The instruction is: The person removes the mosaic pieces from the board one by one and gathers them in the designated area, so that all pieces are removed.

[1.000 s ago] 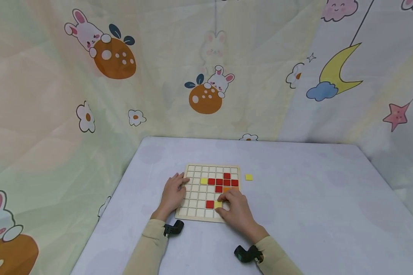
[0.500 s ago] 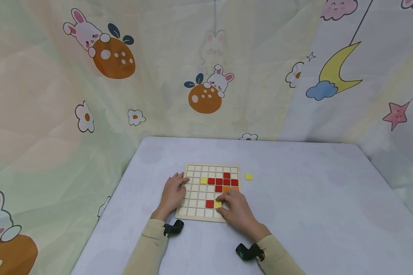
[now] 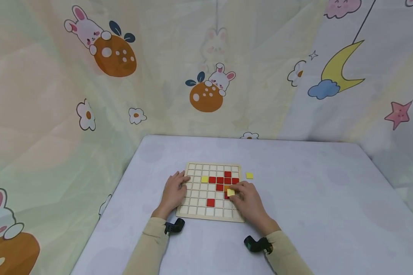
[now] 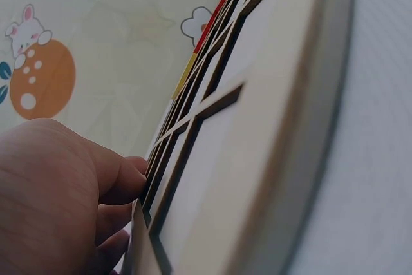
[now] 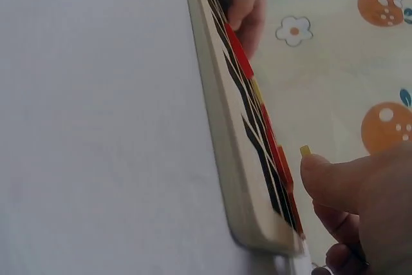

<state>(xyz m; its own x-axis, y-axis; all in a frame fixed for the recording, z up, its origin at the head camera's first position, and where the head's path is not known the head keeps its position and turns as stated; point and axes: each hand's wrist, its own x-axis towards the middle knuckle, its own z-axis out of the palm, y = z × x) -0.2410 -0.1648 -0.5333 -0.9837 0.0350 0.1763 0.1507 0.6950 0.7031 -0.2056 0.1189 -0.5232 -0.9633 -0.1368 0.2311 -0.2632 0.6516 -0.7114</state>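
A wooden grid board (image 3: 210, 218) lies on the table with several red tiles (image 3: 220, 180), an orange tile (image 3: 226, 188) and one yellow tile (image 3: 204, 179) in its cells. My right hand (image 3: 254, 206) pinches another yellow tile (image 3: 231, 192) between thumb and fingers, over the board's right side. In the right wrist view that held tile (image 5: 306, 151) pokes past the thumb tip, raised above the grid. At the board's left edge my left hand (image 3: 173, 193) rests, fingers extended and thumb on the rim. A lone red tile (image 3: 210, 203) sits toward the near side.
Off the board's far right corner lies a loose yellow tile (image 3: 249, 175) on the white table (image 3: 316, 198). A cartoon-printed cloth (image 3: 261, 76) hangs behind the table. Black devices (image 3: 174, 226) are strapped to both wrists.
My right hand has lifted the yellow tile from beside the near red tile and carried it right and away from me. The left hand stays at the board's edge.
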